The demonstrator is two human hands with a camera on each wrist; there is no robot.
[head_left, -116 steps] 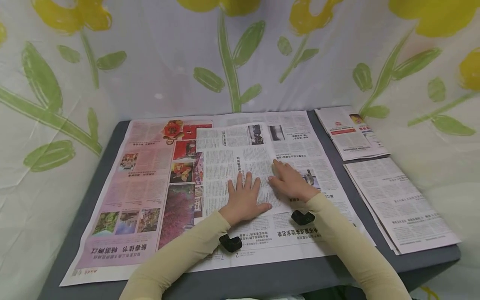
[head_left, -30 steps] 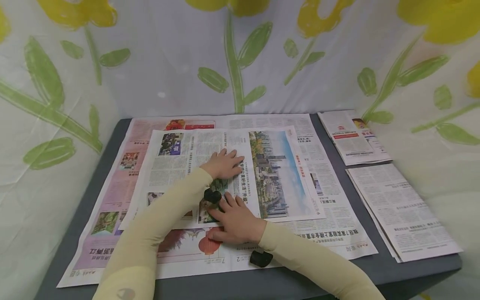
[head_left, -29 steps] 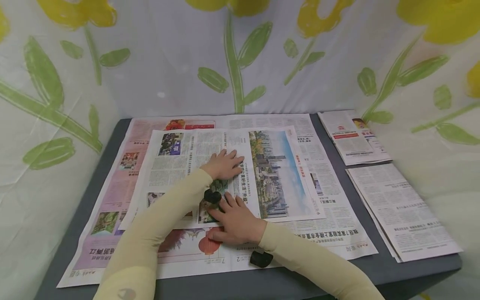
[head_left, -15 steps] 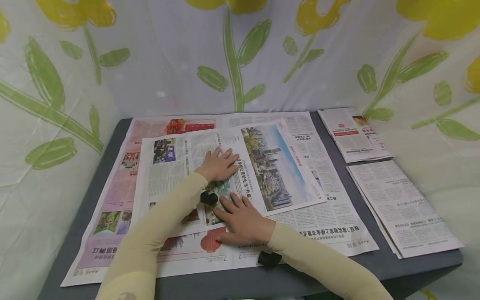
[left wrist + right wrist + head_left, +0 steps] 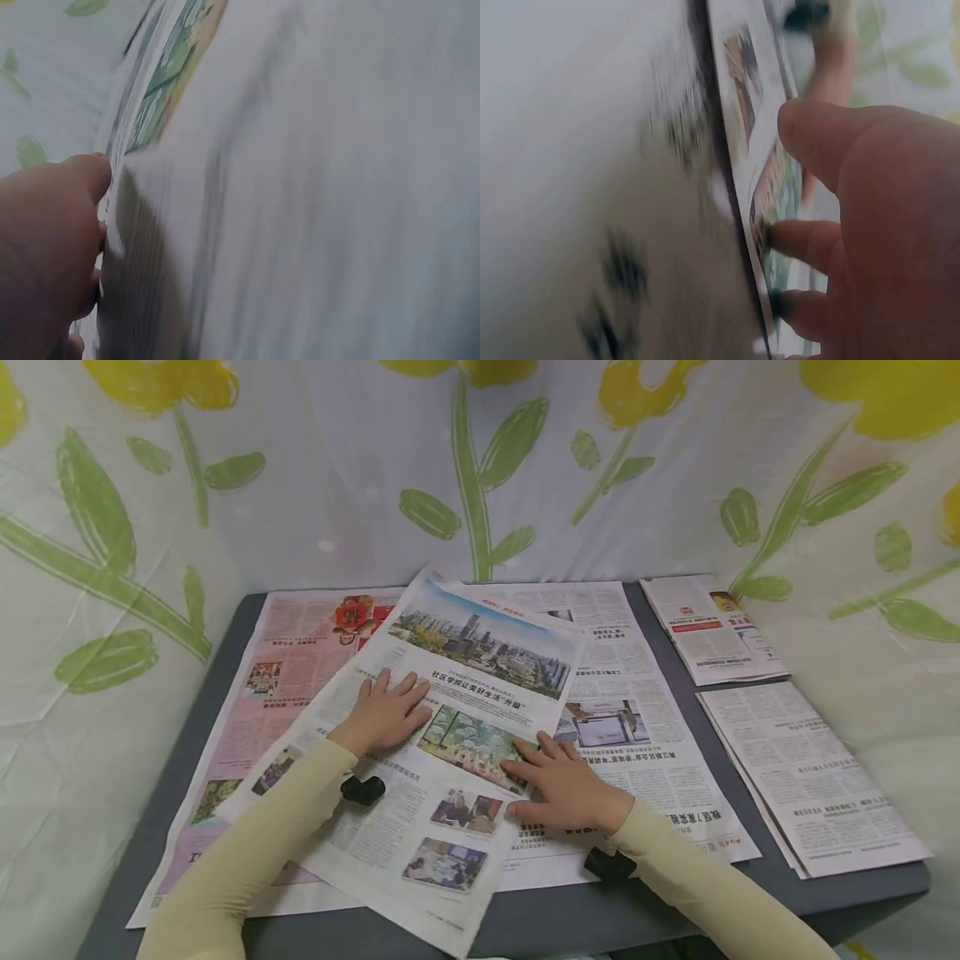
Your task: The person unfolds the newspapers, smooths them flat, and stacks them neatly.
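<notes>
A newspaper sheet (image 5: pixel 375 827) with a city photo across its top lies askew on a larger spread of newspaper (image 5: pixel 300 618). Its lower corner reaches over the table's front edge. My left hand (image 5: pixel 382 714) rests on the sheet's left half with its fingers spread. On its right edge, beside the green picture (image 5: pixel 472 745), my right hand (image 5: pixel 566 785) lies with fingers extended. The left wrist view shows my left hand (image 5: pixel 52 240) along the paper, which is blurred. In the right wrist view, the fingers of my right hand (image 5: pixel 900 225) touch the printed sheet.
Two folded newspaper stacks lie at the right of the dark grey table (image 5: pixel 600 910): a smaller one (image 5: pixel 708 643) behind and a larger one (image 5: pixel 810 777) in front. A flower-printed curtain (image 5: pixel 337 485) stands behind and at both sides.
The top sheet, text-only at first, shows its city-photo side since a second ago. It has since turned counterclockwise, its photo going from right to top. My left hand moved left, my right hand right.
</notes>
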